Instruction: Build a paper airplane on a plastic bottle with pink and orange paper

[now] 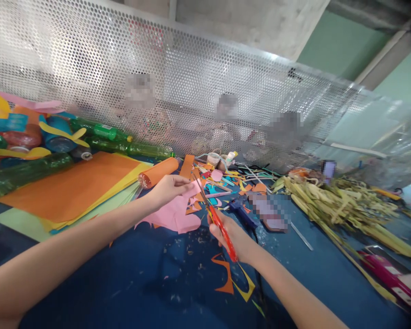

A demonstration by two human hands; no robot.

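Observation:
Between its thumb and fingers my left hand (171, 189) pinches a piece of pink paper (178, 212), whose lower part hangs over the blue table. My right hand (231, 235) is closed around the red handles of a pair of scissors (222, 230). The blades point up and away, and their tips meet the pink paper's upper edge close to my left fingertips. Whether the blades are apart is too blurred to tell. Just beyond my left hand lies an orange paper-wrapped bottle (159, 172). A dark blue glue gun (243, 212) rests right of the scissors.
Stacked coloured paper (75, 183) lies left, with green plastic bottles (133, 148) behind it. Scattered paper scraps (222, 183) cover the middle back. Orange offcuts (226, 276) lie nearer me. Dried husk-like strips (342, 205) spread rightward. A perforated metal screen (192, 82) stands behind the table (130, 283).

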